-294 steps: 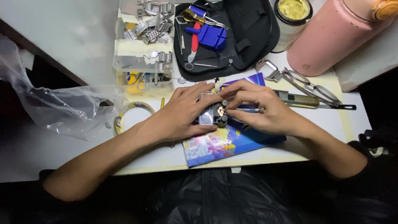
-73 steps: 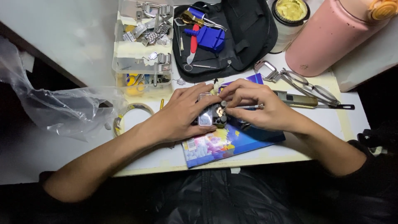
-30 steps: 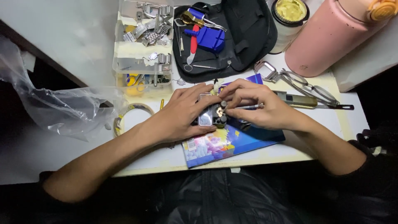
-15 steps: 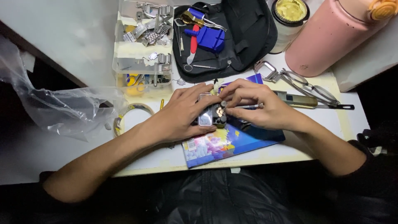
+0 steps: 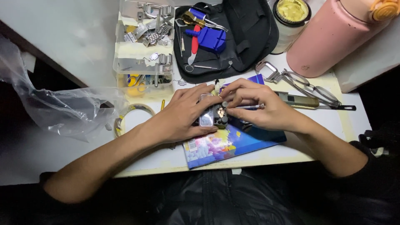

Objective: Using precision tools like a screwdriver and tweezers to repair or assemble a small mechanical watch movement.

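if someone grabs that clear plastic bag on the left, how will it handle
The plastic bag is thin and crumpled, so it probably goes limp and changes shape when lifted. It looks empty, so likely very light and easy to slide. Its glossy film may slip, and part hangs past the table edge, so it could drop off.

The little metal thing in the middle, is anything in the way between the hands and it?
Nothing visible is. The left hand already rests on the small metal piece, gripping it on the colourful booklet. The right hand touches it from the other side, with a thin tool in its fingers.
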